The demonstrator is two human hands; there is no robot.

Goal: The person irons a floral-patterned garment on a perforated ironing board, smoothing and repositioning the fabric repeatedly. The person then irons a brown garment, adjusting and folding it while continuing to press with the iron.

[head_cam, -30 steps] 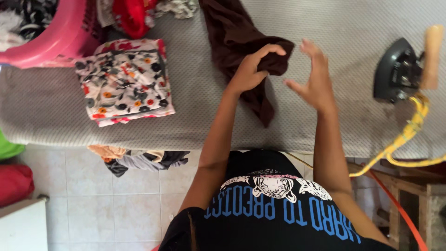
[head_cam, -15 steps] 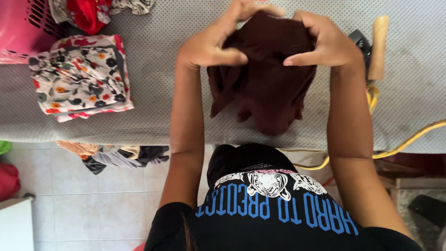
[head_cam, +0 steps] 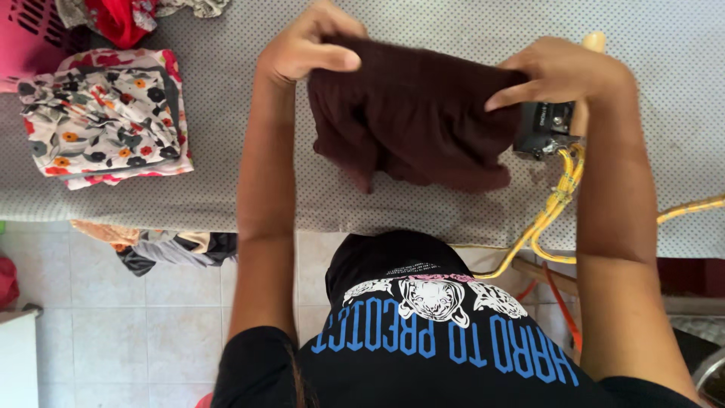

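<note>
We have the dark brown garment (head_cam: 411, 113) bunched and held up by its top edge, just above the middle of the desk (head_cam: 664, 45), its lower folds sagging toward the near edge. The left hand (head_cam: 306, 45) is closed on the garment's left upper corner, thumb over the front, and the right hand (head_cam: 563, 72) is pinching the right upper corner the same way.

That is the change: a second ago only the left hand had the cloth, which lay stretched across the padded cover, while the right hand hovered open beside it. Half a second ago both hands had gathered it; now they have spread wider and the cloth is pulled out between them. It looks to us like the garment is being lifted and shaken into shape.

Behind the right hand sits the black iron (head_cam: 545, 128), partly hidden, with its yellow cord (head_cam: 555, 208) running off the near edge. At the desk's left end lies the folded floral cloth (head_cam: 106, 117), unmoved. The pink basket (head_cam: 30, 41) is at the far left corner, red cloth (head_cam: 117, 19) beside it. More clothes (head_cam: 162, 245) hang below the near edge.
</note>
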